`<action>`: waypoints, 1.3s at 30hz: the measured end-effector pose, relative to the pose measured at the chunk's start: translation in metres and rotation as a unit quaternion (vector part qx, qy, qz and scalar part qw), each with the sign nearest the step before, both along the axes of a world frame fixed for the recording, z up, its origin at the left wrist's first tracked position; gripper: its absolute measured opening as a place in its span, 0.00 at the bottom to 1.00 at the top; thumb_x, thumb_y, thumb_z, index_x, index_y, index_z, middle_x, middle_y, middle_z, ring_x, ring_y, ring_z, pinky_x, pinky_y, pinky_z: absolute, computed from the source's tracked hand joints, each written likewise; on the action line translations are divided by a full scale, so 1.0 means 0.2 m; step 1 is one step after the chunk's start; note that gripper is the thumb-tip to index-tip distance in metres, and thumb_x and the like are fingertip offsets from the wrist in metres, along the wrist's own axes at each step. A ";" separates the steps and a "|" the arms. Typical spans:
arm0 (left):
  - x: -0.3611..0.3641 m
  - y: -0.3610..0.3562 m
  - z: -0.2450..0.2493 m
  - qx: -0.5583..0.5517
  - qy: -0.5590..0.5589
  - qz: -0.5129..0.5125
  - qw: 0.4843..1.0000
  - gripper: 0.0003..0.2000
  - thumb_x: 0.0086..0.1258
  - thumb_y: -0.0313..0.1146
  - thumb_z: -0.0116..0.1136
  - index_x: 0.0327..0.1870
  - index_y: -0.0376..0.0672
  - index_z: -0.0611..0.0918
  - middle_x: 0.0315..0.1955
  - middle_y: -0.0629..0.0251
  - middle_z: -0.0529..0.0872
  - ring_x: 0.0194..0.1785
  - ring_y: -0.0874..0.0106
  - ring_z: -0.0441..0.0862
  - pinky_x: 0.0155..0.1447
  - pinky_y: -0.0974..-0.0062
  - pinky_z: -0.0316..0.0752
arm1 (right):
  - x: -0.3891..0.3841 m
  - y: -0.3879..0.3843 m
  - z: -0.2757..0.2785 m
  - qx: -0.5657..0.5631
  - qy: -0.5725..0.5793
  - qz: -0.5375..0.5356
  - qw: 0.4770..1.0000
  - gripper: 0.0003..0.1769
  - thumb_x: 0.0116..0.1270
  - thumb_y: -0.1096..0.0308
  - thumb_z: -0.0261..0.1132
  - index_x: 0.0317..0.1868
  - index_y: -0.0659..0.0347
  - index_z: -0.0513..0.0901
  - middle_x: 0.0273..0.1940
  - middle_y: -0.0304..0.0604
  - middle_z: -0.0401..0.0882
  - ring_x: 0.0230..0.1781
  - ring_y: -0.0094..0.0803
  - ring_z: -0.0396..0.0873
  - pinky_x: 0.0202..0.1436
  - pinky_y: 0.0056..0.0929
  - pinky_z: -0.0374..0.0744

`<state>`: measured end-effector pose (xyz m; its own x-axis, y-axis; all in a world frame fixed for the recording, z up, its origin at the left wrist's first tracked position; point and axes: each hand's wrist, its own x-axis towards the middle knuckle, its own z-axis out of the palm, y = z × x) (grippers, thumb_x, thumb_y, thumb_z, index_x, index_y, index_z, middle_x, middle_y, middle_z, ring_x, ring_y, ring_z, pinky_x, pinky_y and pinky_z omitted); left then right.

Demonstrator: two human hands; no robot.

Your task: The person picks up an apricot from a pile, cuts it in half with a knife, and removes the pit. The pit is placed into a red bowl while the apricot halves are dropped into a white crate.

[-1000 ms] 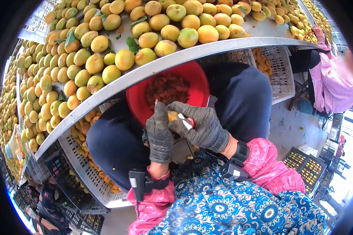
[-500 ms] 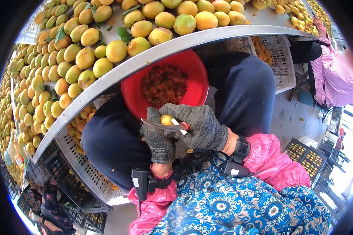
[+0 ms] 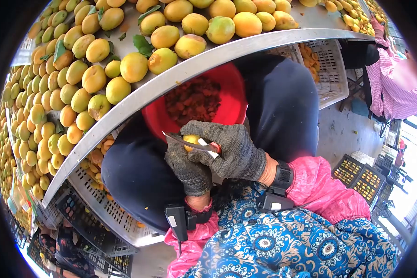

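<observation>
Gloved in grey knit, my left hand (image 3: 190,170) is closed around a small yellow-orange apricot (image 3: 190,139), mostly covered by fingers. My right hand (image 3: 238,153), in a matching glove, grips a small knife (image 3: 175,137) with a red handle and white tape. Its thin blade lies across the apricot, with the tip pointing left past the fruit. Both hands meet between my knees, at the near rim of a red tub (image 3: 234,95). Dark orange-brown pieces (image 3: 193,99) lie in the bottom of that tub.
A metal-edged table (image 3: 208,54) curves in front, heaped with apricots (image 3: 134,67) and a few leaves. Under it, a white crate (image 3: 329,90) stands right and another (image 3: 109,204) left. A person in pink checks (image 3: 394,88) sits at right. Black trays (image 3: 356,178) hold fruit.
Both hands stay together over the tub's near edge. My left wrist has shifted a little right, and the knife tip sits slightly higher and farther left. The whole view has moved slightly.
</observation>
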<state>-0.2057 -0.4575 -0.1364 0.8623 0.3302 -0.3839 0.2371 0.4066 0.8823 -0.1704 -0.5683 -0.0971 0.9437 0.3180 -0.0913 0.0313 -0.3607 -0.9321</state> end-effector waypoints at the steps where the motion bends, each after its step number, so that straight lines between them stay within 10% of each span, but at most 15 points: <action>1: 0.00 0.00 0.01 0.012 -0.004 0.009 1.000 0.18 0.74 0.48 0.49 0.46 0.39 0.77 0.34 0.66 0.81 0.38 0.72 0.81 0.45 0.75 0.76 | 0.00 0.01 -0.01 -0.001 0.001 -0.001 1.000 0.21 0.62 0.67 0.69 0.54 0.64 0.78 0.47 0.51 0.83 0.48 0.43 0.84 0.52 0.32 0.80; 11: 0.07 -0.01 0.00 -0.101 0.036 0.085 0.991 0.20 0.79 0.44 0.42 0.32 0.41 0.79 0.28 0.69 0.82 0.32 0.78 0.79 0.37 0.77 0.74 | 0.00 0.06 0.00 0.056 0.001 -0.075 0.996 0.20 0.58 0.67 0.69 0.52 0.61 0.80 0.42 0.54 0.83 0.42 0.48 0.84 0.46 0.36 0.82; 16: 0.07 -0.01 -0.03 0.104 -0.007 0.043 0.994 0.19 0.80 0.41 0.40 0.28 0.42 0.74 0.25 0.71 0.78 0.30 0.79 0.76 0.34 0.75 0.71 | 0.00 0.04 0.02 0.044 0.041 -0.057 0.997 0.22 0.62 0.67 0.71 0.55 0.66 0.80 0.47 0.52 0.84 0.48 0.36 0.84 0.52 0.30 0.80; 32: 0.07 -0.01 -0.08 0.160 -0.033 0.015 0.986 0.16 0.79 0.41 0.42 0.33 0.41 0.78 0.27 0.70 0.79 0.31 0.78 0.76 0.37 0.76 0.73 | 0.00 0.06 0.00 0.015 0.052 -0.100 0.994 0.20 0.61 0.68 0.70 0.53 0.63 0.81 0.42 0.50 0.86 0.44 0.32 0.85 0.49 0.29 0.81; 37: 0.06 -0.01 -0.02 0.407 -0.041 -0.059 0.911 0.15 0.79 0.35 0.41 0.32 0.39 0.75 0.24 0.68 0.78 0.29 0.78 0.76 0.33 0.74 0.72 | -0.02 0.06 -0.03 0.027 0.077 -0.116 0.990 0.19 0.62 0.68 0.70 0.53 0.63 0.81 0.42 0.51 0.85 0.43 0.32 0.85 0.49 0.28 0.81; 39: 0.03 0.00 -0.07 0.294 -0.008 -0.042 0.955 0.15 0.79 0.36 0.41 0.33 0.38 0.76 0.24 0.67 0.79 0.29 0.77 0.77 0.34 0.74 0.72 | -0.03 0.05 -0.03 0.027 0.042 -0.121 0.991 0.18 0.63 0.67 0.70 0.51 0.64 0.82 0.40 0.51 0.85 0.40 0.30 0.84 0.45 0.28 0.81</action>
<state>-0.1989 -0.4584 -0.1504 0.8998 0.4135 -0.1390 0.2308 -0.1808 0.9561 -0.1773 -0.5578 -0.1029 0.9827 0.0904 -0.1614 -0.1279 -0.2980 -0.9459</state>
